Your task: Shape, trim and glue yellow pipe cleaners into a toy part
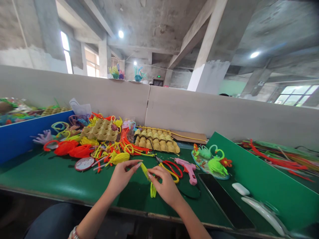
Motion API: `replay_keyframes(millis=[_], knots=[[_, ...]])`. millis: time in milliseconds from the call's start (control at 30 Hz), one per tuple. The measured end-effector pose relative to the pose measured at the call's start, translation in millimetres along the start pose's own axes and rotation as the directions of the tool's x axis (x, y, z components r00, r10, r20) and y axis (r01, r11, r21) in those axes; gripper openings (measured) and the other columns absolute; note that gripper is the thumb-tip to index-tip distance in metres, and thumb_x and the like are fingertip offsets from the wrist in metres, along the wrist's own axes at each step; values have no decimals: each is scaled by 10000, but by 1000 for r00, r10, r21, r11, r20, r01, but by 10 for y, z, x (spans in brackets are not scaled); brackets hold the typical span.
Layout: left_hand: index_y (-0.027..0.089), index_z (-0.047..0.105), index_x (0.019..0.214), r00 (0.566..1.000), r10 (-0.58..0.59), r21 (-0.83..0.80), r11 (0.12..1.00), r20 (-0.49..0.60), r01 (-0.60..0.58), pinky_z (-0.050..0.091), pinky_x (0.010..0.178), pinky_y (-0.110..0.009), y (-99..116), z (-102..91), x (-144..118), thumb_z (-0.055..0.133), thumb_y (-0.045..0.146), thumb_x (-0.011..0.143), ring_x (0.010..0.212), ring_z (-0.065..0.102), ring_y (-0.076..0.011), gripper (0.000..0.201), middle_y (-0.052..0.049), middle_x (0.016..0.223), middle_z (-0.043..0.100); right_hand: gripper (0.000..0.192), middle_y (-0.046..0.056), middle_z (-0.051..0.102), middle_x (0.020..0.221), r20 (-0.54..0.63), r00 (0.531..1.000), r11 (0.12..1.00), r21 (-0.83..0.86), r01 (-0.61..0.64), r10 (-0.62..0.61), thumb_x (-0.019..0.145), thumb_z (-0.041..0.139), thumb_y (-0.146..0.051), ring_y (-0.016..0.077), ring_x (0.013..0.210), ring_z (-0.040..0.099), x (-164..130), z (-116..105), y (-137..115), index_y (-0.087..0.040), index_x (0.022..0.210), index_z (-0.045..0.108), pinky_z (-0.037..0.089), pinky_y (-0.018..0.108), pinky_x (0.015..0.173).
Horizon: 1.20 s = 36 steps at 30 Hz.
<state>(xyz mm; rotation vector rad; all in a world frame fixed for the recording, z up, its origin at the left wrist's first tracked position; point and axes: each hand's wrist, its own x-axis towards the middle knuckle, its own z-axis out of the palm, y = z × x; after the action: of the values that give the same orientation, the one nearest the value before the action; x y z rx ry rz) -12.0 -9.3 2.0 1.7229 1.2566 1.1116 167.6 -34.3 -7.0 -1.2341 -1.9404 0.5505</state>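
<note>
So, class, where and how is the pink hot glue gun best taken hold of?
Probably by the handle, from above on the near side, with the right hand once it frees the yellow pipe cleaners. The pink hot glue gun seems to lie flat, handle angled toward the person and nozzle pointing left, so a grip there stays clear of the tip.

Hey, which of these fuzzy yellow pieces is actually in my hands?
The yellow-green strip pinched between your left hand and right hand. Other yellow pieces, like the plump bundle beyond your left hand, aren't held.
</note>
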Motion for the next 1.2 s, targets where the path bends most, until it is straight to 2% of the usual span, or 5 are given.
replay_keyframes(millis=[300, 467, 633, 933, 1200], knots=[[236, 645, 1051, 971, 119, 388, 921, -207, -31, 446, 688, -289, -39, 5, -54, 442, 389, 855, 725, 602, -181, 321, -28, 914, 699, 229, 65, 643, 876, -85, 990, 990, 100, -101, 110, 818, 514, -303, 199, 846, 580, 38, -52, 51, -175, 892, 690, 448, 296, 690], [243, 602, 1035, 980, 105, 398, 917, -172, -28, 434, 652, -270, -18, 13, -59, 401, 403, 878, 707, 595, -172, 302, -15, 897, 681, 245, 55, 651, 867, -70, 984, 959, 244, -144, 166, 794, 537, -361, 183, 787, 589, 47, -45, 77, -179, 860, 688, 455, 283, 675], [228, 545, 861, 988, 130, 390, 917, -83, -87, 415, 675, -283, -27, 33, -75, 319, 451, 900, 740, 582, -184, 320, -4, 774, 627, 251, 46, 662, 863, -30, 977, 926, 326, -189, 211, 780, 557, -388, 180, 767, 594, 46, -23, 84, -184, 852, 683, 461, 283, 680], [214, 461, 668, 986, 160, 331, 929, 54, -168, 392, 675, -282, -6, 65, -69, 262, 447, 913, 683, 513, -165, 392, 7, 687, 502, 212, 25, 626, 830, 25, 985, 943, 287, -170, 170, 779, 544, -356, 157, 756, 554, 23, -21, 70, -185, 840, 653, 420, 258, 650], [211, 441, 642, 983, 160, 324, 928, 94, -182, 365, 620, -278, -7, 89, -77, 280, 422, 910, 648, 482, -160, 377, 11, 651, 496, 205, 22, 590, 811, 19, 989, 967, 208, -147, 146, 788, 515, -341, 148, 746, 533, 26, -72, -6, -180, 812, 639, 421, 255, 645]])
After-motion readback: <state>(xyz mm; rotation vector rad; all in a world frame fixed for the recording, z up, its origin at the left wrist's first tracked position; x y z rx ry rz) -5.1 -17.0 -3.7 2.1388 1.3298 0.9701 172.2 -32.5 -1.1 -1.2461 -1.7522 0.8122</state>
